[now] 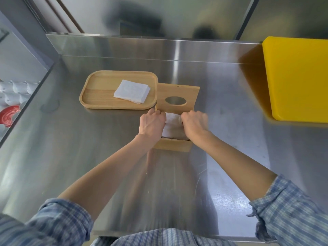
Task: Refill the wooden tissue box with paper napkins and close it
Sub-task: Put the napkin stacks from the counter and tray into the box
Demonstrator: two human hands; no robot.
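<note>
The wooden tissue box (173,145) sits mid-counter with its lid (177,98) swung up and back; an oval slot pierces the lid. Inside the box lies a wad of white paper napkins (173,124). My left hand (152,123) grips the napkins' left side and my right hand (194,124) grips their right side, both pressed down into the box. Left of the lid, a wooden tray (99,93) carries a small stack of napkins (132,94).
A yellow cutting board (298,79) lies at the right edge of the steel counter (230,110). A raised steel backsplash (142,45) runs behind. Off the counter's left edge, lower down, are white cups and a red item (8,115).
</note>
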